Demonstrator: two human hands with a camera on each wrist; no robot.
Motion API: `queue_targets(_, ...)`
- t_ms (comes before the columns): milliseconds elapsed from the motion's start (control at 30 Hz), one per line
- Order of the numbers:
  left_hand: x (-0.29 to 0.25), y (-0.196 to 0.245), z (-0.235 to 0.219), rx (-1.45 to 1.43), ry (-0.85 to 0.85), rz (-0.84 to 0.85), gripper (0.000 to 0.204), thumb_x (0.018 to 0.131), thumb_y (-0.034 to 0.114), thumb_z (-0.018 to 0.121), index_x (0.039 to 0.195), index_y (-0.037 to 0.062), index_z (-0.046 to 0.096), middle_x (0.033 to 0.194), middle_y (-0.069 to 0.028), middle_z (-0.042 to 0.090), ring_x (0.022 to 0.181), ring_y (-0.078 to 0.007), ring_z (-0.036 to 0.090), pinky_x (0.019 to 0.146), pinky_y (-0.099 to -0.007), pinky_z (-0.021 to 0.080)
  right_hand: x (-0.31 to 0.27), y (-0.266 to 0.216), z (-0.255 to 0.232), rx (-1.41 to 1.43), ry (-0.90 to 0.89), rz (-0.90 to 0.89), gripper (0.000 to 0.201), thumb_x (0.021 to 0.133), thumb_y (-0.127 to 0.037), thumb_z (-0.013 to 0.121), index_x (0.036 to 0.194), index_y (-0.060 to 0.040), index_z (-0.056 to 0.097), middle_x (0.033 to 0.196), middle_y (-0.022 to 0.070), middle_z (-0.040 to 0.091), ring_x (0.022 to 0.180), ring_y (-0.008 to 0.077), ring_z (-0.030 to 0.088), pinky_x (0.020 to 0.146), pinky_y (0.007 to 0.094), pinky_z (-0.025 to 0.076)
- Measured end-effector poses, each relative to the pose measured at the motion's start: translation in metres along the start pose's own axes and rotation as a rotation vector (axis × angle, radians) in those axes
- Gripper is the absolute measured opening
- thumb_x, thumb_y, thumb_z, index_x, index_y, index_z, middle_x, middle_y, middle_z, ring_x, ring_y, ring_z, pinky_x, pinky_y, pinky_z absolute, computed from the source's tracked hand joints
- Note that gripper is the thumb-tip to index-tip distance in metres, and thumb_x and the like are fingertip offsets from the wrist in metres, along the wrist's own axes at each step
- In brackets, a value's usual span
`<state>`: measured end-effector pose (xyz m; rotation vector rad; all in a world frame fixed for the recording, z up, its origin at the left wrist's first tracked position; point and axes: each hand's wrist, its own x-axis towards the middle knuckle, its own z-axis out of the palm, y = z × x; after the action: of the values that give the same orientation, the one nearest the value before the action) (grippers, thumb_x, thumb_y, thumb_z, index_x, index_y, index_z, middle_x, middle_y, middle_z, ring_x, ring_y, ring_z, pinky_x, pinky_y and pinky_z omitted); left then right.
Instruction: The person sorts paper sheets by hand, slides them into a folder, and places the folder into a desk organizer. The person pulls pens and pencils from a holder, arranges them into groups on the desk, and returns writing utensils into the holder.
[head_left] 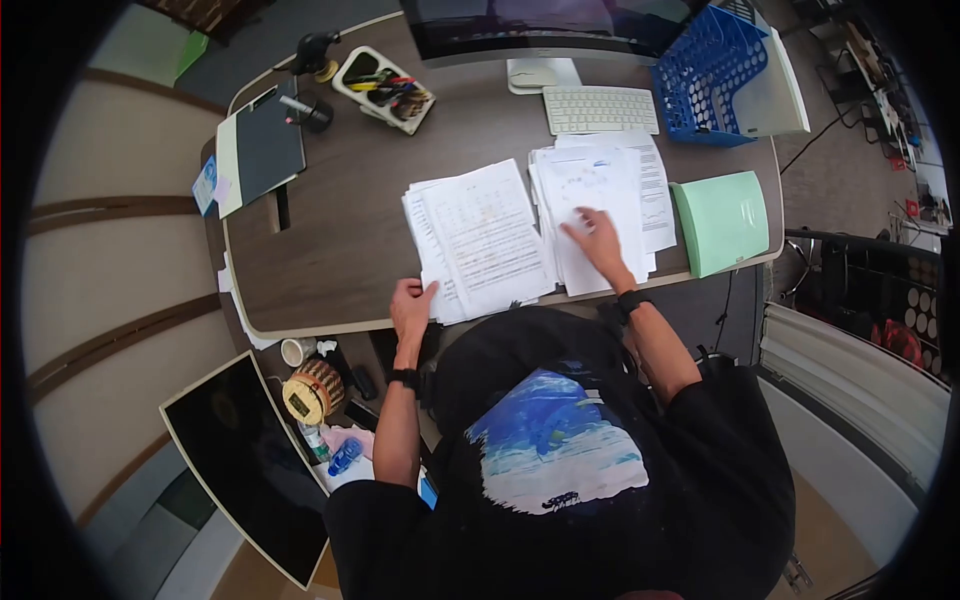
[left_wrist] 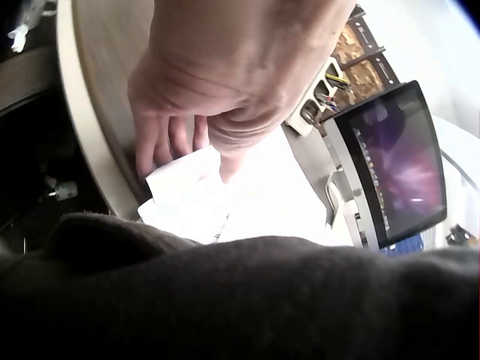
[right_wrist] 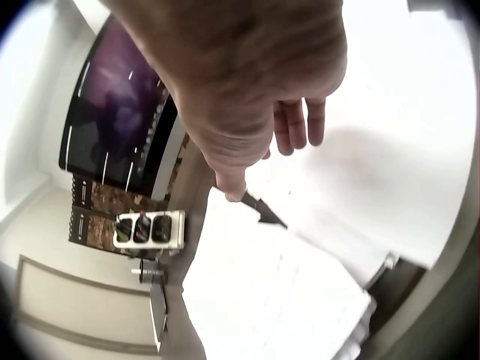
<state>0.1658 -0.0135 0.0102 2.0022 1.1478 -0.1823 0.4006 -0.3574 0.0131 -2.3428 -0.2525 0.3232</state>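
Two stacks of printed paper lie side by side on the desk. At the near left corner of the left paper stack (head_left: 485, 235) is my left hand (head_left: 410, 308). It pinches that corner, with the thumb (left_wrist: 231, 161) over the top sheet and fingertips partly hidden behind the paper edge (left_wrist: 184, 176). My right hand (head_left: 602, 248) is over the right paper stack (head_left: 590, 185), fingers loosely bent and holding nothing. In the right wrist view its fingers (right_wrist: 296, 127) hang over the white sheets, and the thumb points toward the gap between the stacks.
Behind the papers are a white keyboard (head_left: 600, 110) and a monitor (head_left: 560, 30). A green folder (head_left: 722, 222) lies at the right, below a blue basket (head_left: 705, 80). A pen holder (head_left: 385, 90), a black cup (head_left: 312, 117) and a dark clipboard (head_left: 270, 145) occupy the left side.
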Motion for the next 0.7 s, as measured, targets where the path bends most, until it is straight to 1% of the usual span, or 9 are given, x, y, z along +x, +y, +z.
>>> queue_targets(67, -0.009, 0.028, -0.004, 0.033, 0.099, 0.085, 0.032, 0.094, 0.024, 0.083, 0.112, -0.0005, 0.072, 0.097, -0.0119, 0.075, 0.085, -0.0223, 0.073, 0.076, -0.0361, 0.057, 0.031, 0.063, -0.024, -0.152, 0.307, -0.104, 0.068, 0.083, -0.036, 0.092, 0.133, 0.0022, 0.067, 0.125, 0.0199, 0.068, 0.113, 0.0334, 0.065, 0.1, 0.0425, 0.053)
queue_targets(133, -0.012, 0.057, -0.001, 0.066, 0.203, 0.166, 0.033, 0.093, 0.023, 0.083, 0.113, 0.0008, 0.069, 0.101, -0.0125, 0.073, 0.086, -0.0239, 0.073, 0.077, -0.0371, 0.058, 0.063, 0.109, -0.058, -0.214, 0.371, -0.025, 0.08, 0.082, -0.039, 0.092, 0.138, 0.0074, 0.06, 0.131, 0.0277, 0.064, 0.128, 0.0426, 0.059, 0.112, 0.0485, 0.047)
queue_targets(200, -0.017, 0.09, 0.019, -0.168, -0.071, 0.244, 0.037, 0.095, 0.021, 0.081, 0.123, -0.0002, 0.067, 0.117, -0.0138, 0.072, 0.096, -0.0239, 0.075, 0.083, -0.0371, 0.058, 0.088, 0.146, -0.073, -0.272, 0.404, -0.025, 0.082, 0.083, -0.04, 0.091, 0.141, 0.008, 0.057, 0.133, 0.0303, 0.062, 0.129, 0.0445, 0.057, 0.112, 0.05, 0.046)
queue_targets(267, -0.021, 0.136, 0.047, -0.307, -0.357, 0.261, 0.046, 0.096, 0.019, 0.079, 0.135, 0.0018, 0.063, 0.126, -0.0161, 0.071, 0.108, -0.0267, 0.075, 0.092, -0.0358, 0.058, 0.098, 0.156, -0.087, -0.275, 0.323, 0.132, 0.084, 0.083, -0.041, 0.09, 0.142, 0.0084, 0.056, 0.136, 0.0323, 0.06, 0.131, 0.046, 0.055, 0.111, 0.0516, 0.046)
queue_targets(333, -0.019, 0.176, 0.079, -0.272, -0.525, 0.267, 0.058, 0.097, 0.022, 0.078, 0.148, 0.0036, 0.056, 0.138, -0.0199, 0.067, 0.12, -0.0309, 0.071, 0.099, -0.0378, 0.057, 0.098, 0.156, -0.091, -0.291, 0.347, 0.069, 0.076, 0.087, -0.038, 0.088, 0.139, 0.0084, 0.057, 0.132, 0.0322, 0.063, 0.127, 0.0464, 0.058, 0.109, 0.0519, 0.047)
queue_targets(400, -0.013, 0.204, 0.116, -0.198, -0.542, 0.32, 0.072, 0.096, 0.026, 0.078, 0.156, 0.0021, 0.046, 0.146, -0.0254, 0.061, 0.128, -0.0376, 0.066, 0.107, -0.0435, 0.054, 0.096, 0.157, -0.093, -0.127, 0.222, 0.183, 0.067, 0.091, -0.03, 0.083, 0.14, 0.0067, 0.055, 0.129, 0.0306, 0.064, 0.123, 0.047, 0.061, 0.107, 0.0501, 0.048)
queue_targets(433, -0.005, 0.21, 0.134, -0.195, -0.534, 0.319, 0.072, 0.096, 0.026, 0.078, 0.156, 0.0021, 0.046, 0.146, -0.0254, 0.061, 0.128, -0.0376, 0.066, 0.107, -0.0435, 0.054, 0.088, 0.161, -0.088, -0.07, 0.242, 0.16, 0.051, 0.093, -0.026, 0.079, 0.131, 0.0042, 0.062, 0.119, 0.0275, 0.071, 0.112, 0.0457, 0.068, 0.098, 0.0497, 0.053)
queue_targets(533, 0.014, 0.22, 0.175, 0.015, -0.376, 0.412, 0.081, 0.093, 0.029, 0.077, 0.158, -0.002, 0.04, 0.149, -0.0306, 0.056, 0.135, -0.0443, 0.059, 0.114, -0.0479, 0.048, 0.062, 0.155, -0.093, -0.113, 0.057, 0.179, 0.041, 0.094, -0.025, 0.078, 0.124, 0.0013, 0.068, 0.11, 0.0233, 0.076, 0.101, 0.0449, 0.072, 0.09, 0.051, 0.056)
queue_targets(700, 0.015, 0.249, 0.186, 0.115, -0.282, 0.183, 0.091, 0.089, 0.03, 0.077, 0.16, -0.0056, 0.032, 0.146, -0.0339, 0.057, 0.134, -0.0481, 0.057, 0.114, -0.049, 0.047, 0.051, 0.155, -0.112, 0.141, 0.13, 0.298, 0.03, 0.096, -0.022, 0.076, 0.115, 0.001, 0.073, 0.096, 0.0192, 0.079, 0.088, 0.0329, 0.076, 0.08, 0.043, 0.058)
